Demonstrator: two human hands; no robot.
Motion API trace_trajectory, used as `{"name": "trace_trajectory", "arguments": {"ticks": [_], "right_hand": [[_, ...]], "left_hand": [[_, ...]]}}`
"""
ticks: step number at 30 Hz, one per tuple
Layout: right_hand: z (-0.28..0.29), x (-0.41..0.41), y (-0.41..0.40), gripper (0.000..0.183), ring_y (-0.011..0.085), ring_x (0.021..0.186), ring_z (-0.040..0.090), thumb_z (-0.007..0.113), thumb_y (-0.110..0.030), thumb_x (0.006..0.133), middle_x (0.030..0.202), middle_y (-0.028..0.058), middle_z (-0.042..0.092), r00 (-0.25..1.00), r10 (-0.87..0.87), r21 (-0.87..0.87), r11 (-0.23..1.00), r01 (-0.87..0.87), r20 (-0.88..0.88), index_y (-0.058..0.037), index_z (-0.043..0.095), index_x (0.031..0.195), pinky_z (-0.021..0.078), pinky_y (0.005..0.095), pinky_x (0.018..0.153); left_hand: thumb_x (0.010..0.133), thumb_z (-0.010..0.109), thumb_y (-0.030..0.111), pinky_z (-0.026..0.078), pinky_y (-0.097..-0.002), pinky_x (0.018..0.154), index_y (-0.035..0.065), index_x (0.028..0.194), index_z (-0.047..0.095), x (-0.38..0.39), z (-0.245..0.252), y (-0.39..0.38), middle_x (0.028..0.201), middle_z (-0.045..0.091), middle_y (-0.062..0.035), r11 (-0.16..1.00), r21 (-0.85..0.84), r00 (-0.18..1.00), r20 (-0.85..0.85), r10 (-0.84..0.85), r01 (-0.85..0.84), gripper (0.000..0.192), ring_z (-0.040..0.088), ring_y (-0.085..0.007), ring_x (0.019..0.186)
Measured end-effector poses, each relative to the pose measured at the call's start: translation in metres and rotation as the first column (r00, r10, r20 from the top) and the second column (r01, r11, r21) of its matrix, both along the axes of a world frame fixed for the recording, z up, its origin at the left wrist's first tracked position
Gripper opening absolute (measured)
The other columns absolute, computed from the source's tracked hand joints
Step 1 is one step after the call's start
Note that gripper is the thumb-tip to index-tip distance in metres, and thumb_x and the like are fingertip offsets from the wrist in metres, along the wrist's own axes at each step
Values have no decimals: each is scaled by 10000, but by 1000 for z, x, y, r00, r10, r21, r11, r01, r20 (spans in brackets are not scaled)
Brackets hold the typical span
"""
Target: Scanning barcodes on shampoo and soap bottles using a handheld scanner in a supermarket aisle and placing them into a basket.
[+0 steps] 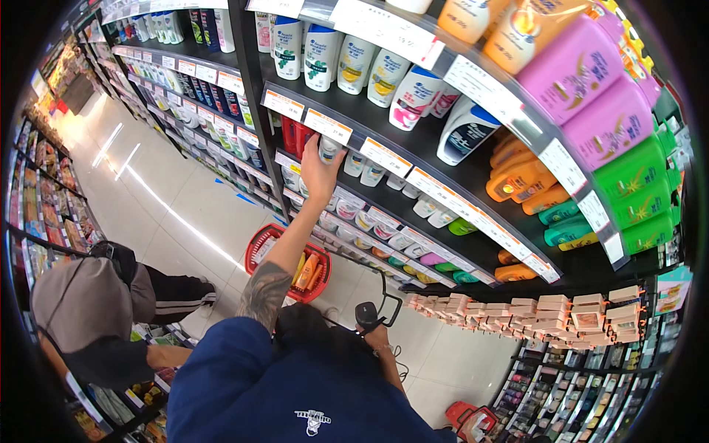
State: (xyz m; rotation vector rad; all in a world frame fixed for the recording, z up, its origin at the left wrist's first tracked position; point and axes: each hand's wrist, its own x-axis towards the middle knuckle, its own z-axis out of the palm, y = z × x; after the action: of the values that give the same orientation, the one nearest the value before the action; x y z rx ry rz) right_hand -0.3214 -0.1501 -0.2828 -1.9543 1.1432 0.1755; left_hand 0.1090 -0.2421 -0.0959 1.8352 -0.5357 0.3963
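My left hand reaches up to the shelf in front, its fingers around a white shampoo bottle just below a price-label rail. Red bottles stand directly left of it, and more white bottles are to its right. Low on my other side, my right hand is closed around a black handheld device. Beside that device is a black basket handle; whether my hand also touches it, I cannot tell. Beneath my left forearm, a red shopping basket holds orange bottles.
A person stands close on my left. Boxed goods on hooks jut out at right. Another red basket, with a hand at it, is at lower right. A dark shelf post rises left of my hand.
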Motion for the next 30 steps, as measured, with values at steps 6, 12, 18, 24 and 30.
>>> {"name": "trace_trajectory", "arguments": {"ticks": [6,12,18,24,30], "right_hand": [[-4,-31,-8,364,308,889,698,725,-407,818,913,131,726,998,34,8,999,-35,51,-103,712,1017,533,392,786],[1,-37,-15,335,291,820,707,724,-388,819,830,126,723,982,-4,-56,998,14,186,-97,713,986,540,391,747],[-11,-40,-20,303,202,586,678,722,-326,828,675,100,684,992,-115,168,978,121,-47,-38,698,920,524,355,581],[12,-6,-28,352,148,505,621,779,-329,812,605,53,634,943,-289,186,948,258,165,3,665,833,475,294,479],[120,63,-24,320,137,768,667,812,-235,786,842,70,718,828,-363,216,930,296,427,-5,669,957,518,301,714]], "left_hand": [[748,785,203,463,-448,889,-9,1207,535,-6,-4,-17,1133,618,-199,999,32,998,-49,45,-44,564,587,-394,1057],[759,792,108,523,-400,873,-3,1158,536,-26,-6,14,1093,617,-155,988,-151,994,-96,-55,40,487,625,-298,1027],[821,767,38,535,-308,876,-18,1163,521,-97,29,98,1089,641,-99,851,-487,827,-384,-411,196,425,609,-155,1043],[997,495,311,492,-446,976,8,1312,462,-161,31,179,1188,590,-126,318,-918,187,-364,-912,-237,438,592,-251,1097],[947,531,343,436,-566,1041,-6,1446,327,-148,28,211,1390,481,-176,76,-814,-265,99,-959,-577,641,524,-329,1245]]}}
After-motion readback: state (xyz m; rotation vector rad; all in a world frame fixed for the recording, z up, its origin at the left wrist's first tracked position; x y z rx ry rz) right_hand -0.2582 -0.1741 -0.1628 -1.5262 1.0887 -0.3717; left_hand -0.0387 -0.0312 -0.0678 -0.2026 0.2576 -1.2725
